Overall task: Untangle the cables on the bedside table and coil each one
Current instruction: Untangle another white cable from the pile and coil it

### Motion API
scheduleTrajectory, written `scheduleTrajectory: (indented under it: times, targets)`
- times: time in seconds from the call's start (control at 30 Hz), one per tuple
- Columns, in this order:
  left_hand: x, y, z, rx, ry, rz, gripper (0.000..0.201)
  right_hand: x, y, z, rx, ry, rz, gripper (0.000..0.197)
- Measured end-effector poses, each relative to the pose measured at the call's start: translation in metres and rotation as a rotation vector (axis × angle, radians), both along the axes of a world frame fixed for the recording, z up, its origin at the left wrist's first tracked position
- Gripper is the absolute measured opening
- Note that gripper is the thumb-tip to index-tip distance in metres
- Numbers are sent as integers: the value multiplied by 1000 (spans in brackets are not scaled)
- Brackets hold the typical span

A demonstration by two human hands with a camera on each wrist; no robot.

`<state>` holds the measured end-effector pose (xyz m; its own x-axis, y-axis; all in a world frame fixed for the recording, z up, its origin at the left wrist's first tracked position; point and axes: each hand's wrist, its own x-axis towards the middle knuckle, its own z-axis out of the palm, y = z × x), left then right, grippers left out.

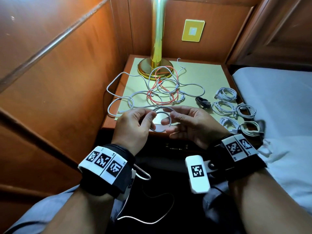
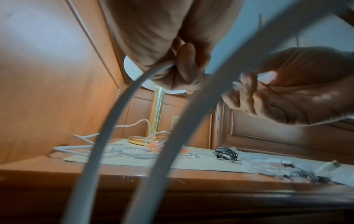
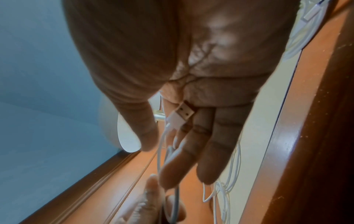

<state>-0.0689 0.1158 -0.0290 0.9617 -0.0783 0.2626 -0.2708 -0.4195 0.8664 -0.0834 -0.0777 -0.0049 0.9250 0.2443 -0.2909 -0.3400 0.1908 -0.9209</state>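
A white cable (image 1: 164,107) curves in a loop between my two hands above the front edge of the bedside table (image 1: 216,76). My left hand (image 1: 151,118) pinches one side of the loop between thumb and forefinger (image 2: 184,68). My right hand (image 1: 168,119) holds the other side, and the cable's USB plug (image 3: 182,112) lies against its fingers (image 3: 210,151). The rest of this cable trails left over the table. Behind the hands a tangle (image 1: 162,85) of white cables and a red cable (image 1: 155,98) sprawls over the mat.
A brass lamp (image 1: 156,48) stands at the back of the table with cables over its base. Several coiled white cables (image 1: 225,93) and one black coil (image 1: 203,103) lie at the right. The bed (image 1: 278,107) adjoins on the right, wood panelling (image 1: 67,73) on the left.
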Motion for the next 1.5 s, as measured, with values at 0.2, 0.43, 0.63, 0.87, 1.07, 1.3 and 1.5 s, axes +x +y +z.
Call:
scheduleTrajectory:
  times: [0.2,0.43,0.63,0.87,1.07,1.3,1.5]
  targets:
    - [0,1,2,8,51,-15,22,5,2,-9,44,-56,-96,24]
    - [4,8,3,-47,108,-54,6,9,1,-10,-50,-135,-175,25]
    - [2,5,4,-264,182,-74,7,6,2,-10,-153,-172,-176,28]
    - [-1,4,7,-353,322,-149,16,6,0,-12,-239,-228,-81,29]
    - [0,5,9,-197,187,-92,17,4,-2,-12,-536,-281,6,28]
    - [1,8,10,-112,110,-114,17,6,-11,-12,-584,-241,-87,17]
    - [0,9,7,26,16,-154,19,4,-15,-9,-233,-122,-219,17]
